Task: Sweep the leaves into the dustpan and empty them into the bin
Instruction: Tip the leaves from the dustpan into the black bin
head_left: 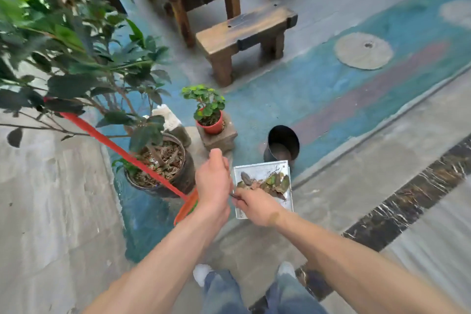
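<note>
A square metal dustpan (pixel 260 169) hangs just above the floor with a pile of brown and green leaves (pixel 270 183) in it. My right hand (pixel 257 208) pinches a thin dark handle at the pan's near left edge. My left hand (pixel 214 183) is beside the pan's left rim, back toward me, fingers curled away; whether it holds anything is hidden. The black bin (pixel 283 141) stands open just beyond the pan. A red-handled broom (pixel 114 148) leans into the big plant, its orange head (pixel 184 208) on the floor under my left wrist.
A large potted plant (pixel 163 168) stands left of my hands. A small red-potted plant (pixel 210 122) sits on a stone block beyond them. Wooden benches (pixel 244 30) and a table stand farther back. A round floor cover (pixel 363 50) lies at right. My feet (pixel 244 273) are below.
</note>
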The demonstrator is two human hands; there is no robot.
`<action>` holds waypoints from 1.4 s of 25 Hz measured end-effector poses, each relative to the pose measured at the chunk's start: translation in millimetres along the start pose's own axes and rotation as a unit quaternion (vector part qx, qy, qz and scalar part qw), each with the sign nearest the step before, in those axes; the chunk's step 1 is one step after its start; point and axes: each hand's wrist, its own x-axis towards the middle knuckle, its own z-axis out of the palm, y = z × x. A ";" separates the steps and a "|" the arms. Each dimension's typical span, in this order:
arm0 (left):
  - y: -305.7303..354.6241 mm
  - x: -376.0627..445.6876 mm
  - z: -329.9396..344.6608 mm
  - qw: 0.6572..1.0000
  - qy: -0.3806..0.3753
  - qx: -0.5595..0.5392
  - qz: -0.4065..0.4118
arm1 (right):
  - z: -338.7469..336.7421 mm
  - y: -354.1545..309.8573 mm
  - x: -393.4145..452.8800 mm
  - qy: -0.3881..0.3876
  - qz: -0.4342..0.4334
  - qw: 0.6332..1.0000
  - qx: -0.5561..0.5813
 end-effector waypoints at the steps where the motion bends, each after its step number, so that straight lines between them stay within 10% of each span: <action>1: 2.4 -8.0 19.8 1.000 -0.004 -0.005 0.004 | -11.6 14.2 -9.0 0.021 0.011 1.000 0.010; 11: 22.4 -13.6 132.5 0.992 -0.037 -0.122 -0.012 | -96.1 111.2 -11.4 0.098 0.094 0.991 -0.013; 35: -2.4 143.2 176.3 0.914 0.146 -0.331 -0.185 | -182.1 184.6 126.3 -0.114 -0.028 0.954 -0.276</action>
